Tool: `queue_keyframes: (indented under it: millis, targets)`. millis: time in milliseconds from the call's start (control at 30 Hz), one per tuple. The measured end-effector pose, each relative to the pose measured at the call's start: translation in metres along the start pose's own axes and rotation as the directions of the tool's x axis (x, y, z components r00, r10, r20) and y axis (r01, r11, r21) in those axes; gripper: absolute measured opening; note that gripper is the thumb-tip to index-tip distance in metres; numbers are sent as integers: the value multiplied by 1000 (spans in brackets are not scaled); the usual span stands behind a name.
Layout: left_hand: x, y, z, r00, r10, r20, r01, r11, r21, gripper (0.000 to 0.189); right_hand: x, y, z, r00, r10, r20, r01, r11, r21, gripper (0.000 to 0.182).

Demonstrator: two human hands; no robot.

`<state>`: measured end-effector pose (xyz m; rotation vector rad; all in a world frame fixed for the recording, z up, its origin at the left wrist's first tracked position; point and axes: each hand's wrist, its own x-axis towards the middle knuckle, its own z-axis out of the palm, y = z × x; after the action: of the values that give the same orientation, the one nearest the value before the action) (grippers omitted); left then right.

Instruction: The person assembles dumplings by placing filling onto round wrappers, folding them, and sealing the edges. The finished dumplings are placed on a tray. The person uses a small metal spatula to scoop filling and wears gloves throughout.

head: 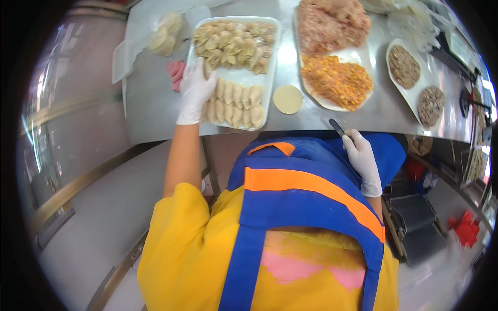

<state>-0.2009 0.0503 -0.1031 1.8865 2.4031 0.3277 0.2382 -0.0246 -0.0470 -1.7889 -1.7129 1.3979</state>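
Note:
My left hand (pixel 197 85), in a white disposable glove, is over the left rim of a white plastic tray (pixel 272 74); whether its fingers grip anything is hidden. Pleated dumplings (pixel 233 46) fill the tray's far part, and smooth dumplings (pixel 237 105) lie in rows at its near end. A single round dough wrapper (pixel 288 99) lies flat on the metal table, right of the tray. My right hand (pixel 360 155), gloved too, holds a dark flat spreading tool (pixel 336 127) at the table's near edge. Beyond it, a white tray (pixel 316 99) bears minced meat (pixel 332 25) and an orange chopped filling (pixel 337 81).
The steel table (pixel 149 105) carries a stack of wrappers (pixel 167 34) at far left and a pink cloth-like item (pixel 176 74) beside my left hand. On the right, a white dish (pixel 408 99) holds two mounds of filling. Plastic bags (pixel 414 23) lie at the far right.

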Motion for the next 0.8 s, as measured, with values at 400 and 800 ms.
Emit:
queue_keyframes:
  millis: [400, 800]
  targets:
    - [-68, 158, 12, 818, 575, 27, -509, 744, -433, 20, 16, 31, -47, 951, 308, -20, -254, 819, 514, 18]
    - [-66, 171, 30, 791, 565, 235, -417, 779, -468, 15, 63, 53, -58, 948, 311, 63, -234, 549, 802, 22]
